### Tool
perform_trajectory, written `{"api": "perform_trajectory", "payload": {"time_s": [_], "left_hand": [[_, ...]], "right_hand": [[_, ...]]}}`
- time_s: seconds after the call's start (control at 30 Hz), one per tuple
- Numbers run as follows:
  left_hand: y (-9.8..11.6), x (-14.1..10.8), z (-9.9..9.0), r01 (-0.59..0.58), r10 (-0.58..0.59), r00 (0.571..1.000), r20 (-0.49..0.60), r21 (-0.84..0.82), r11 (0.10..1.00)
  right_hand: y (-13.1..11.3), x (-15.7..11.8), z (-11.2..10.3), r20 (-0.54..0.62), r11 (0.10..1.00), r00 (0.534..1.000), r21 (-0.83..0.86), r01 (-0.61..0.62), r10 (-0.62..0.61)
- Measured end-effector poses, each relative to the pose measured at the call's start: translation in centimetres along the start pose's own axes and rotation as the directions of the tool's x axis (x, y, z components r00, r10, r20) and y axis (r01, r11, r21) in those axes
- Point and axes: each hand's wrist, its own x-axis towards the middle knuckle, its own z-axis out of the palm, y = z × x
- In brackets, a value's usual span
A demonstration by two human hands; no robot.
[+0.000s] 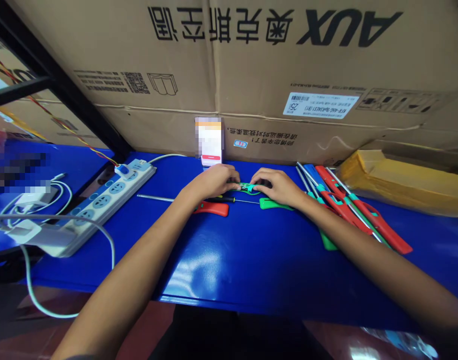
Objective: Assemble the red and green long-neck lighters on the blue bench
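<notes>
Mid-bench, left hand (212, 181) facing right hand (276, 187)

"How many hands?"
"Two: a left hand (212, 182) and a right hand (277, 187)."
"Power strips?"
"One power strip (112, 205)."
"Long tools lying singly?"
"Two: a red-handled tool (214, 209) and a green-handled tool (274, 203). The stack (345, 205) is too overlapped to count."

Green piece (247, 188) — mostly hidden by the hands (214, 181) (277, 186)

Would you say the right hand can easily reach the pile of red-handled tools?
Probably yes: the right hand sits just beside the pile, and nothing stands between them.
</notes>
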Motion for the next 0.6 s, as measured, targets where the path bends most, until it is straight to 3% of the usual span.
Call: {"api": "perform_trajectory", "payload": {"time_s": [0.27,0.6], "left_hand": [[-0.35,-0.03,0.13,0.002,-0.002,1.000,-0.001,-0.019,1.000],[-0.37,-0.01,0.19,-0.001,0.001,1.000,0.002,0.004,1.000]], "right_hand": [[-0.13,-0.05,-0.54,-0.037,0.999,0.999,0.028,0.040,-0.039],[-0.03,0.02,-0.66,-0.050,0.999,0.998,0.042,-0.026,0.028]]}}
